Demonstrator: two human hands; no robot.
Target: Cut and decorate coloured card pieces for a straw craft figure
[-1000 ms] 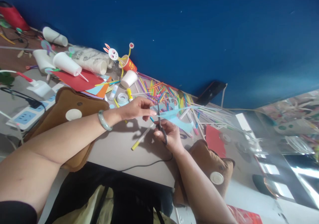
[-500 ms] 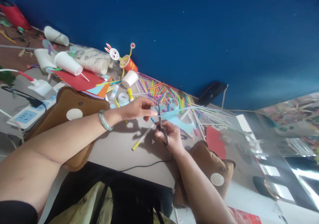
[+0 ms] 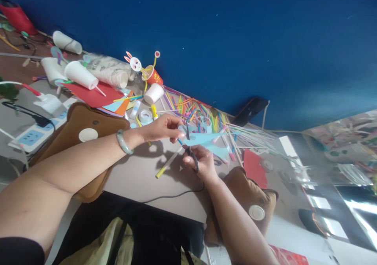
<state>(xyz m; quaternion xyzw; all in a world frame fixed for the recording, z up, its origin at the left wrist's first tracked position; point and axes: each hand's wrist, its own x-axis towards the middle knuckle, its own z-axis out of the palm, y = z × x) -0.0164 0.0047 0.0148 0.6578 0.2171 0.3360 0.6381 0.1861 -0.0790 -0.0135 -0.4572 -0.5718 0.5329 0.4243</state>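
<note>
Pinched between the fingertips of my left hand (image 3: 169,128) is the left end of a light blue paper piece (image 3: 202,138), which spreads out to the right. My right hand (image 3: 203,161) grips the dark handles of a pair of scissors (image 3: 189,137) just below it. The scissor blades point up and cross the paper close to my left fingertips. Below my hands, a straw with a yellow end (image 3: 161,171) lies on the grey table (image 3: 132,176).
Many coloured straws (image 3: 188,106) lie behind my hands. White tape (image 3: 145,116), a glue stick (image 3: 135,109) and paper cups (image 3: 153,93) are at the left rear. Brown cushions (image 3: 97,120) flank my forearms. A power strip (image 3: 31,136) sits far left, and a red paper (image 3: 253,169) right.
The blue paper has turned and now shows more of its flat face between the scissors and the straws. My two hands have hardly moved.
</note>
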